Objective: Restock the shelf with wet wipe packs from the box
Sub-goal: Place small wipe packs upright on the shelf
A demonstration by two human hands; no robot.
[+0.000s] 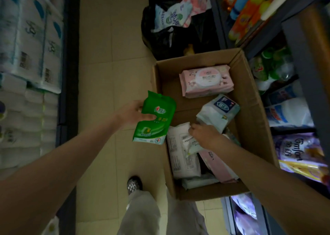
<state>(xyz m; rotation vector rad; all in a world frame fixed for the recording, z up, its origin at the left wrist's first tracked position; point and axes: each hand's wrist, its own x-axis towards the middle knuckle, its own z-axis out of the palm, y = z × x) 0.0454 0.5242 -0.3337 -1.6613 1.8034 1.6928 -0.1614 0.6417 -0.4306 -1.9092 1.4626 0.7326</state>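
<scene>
Glossy green plastic pack [154, 117], matt brown cardboard box [250, 120], smooth beige floor tiles [114, 56].

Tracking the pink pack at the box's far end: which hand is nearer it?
Right. The right hand is inside the box, below the pink pack; the left hand is outside, holding the green pack.

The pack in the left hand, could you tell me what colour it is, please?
Green, with a white strip at one end: the pack gripped by the left hand, seen in the head view.
</scene>
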